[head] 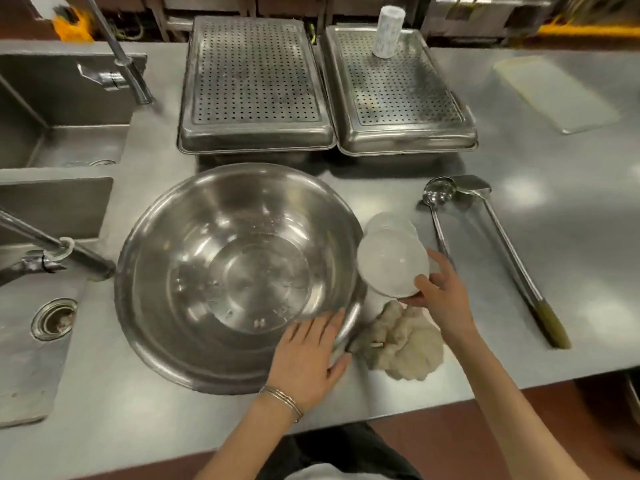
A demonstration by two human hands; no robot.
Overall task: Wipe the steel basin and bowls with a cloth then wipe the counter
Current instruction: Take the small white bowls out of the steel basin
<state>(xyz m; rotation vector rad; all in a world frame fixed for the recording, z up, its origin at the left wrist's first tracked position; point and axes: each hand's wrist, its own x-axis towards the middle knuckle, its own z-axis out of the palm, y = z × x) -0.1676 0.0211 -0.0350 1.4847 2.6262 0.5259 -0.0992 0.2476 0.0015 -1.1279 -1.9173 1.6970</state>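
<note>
A large steel basin (239, 271) sits on the steel counter (519, 271) in front of me. My left hand (308, 358) grips the basin's near right rim, fingers inside and thumb outside. My right hand (440, 299) holds a small white bowl (391, 265) by its near edge, tilted just right of the basin. A second white bowl (389, 221) lies behind it on the counter. A crumpled beige cloth (405, 344) lies on the counter below the held bowl, between my two hands, with neither hand on it.
Two perforated steel trays (254, 84) (398, 91) stand behind the basin, a white cup (388, 32) on the right one. A ladle (438, 216) and a spatula (502, 247) lie to the right. Sinks (52, 133) and faucets (55, 251) are on the left. A cutting board (554, 91) lies far right.
</note>
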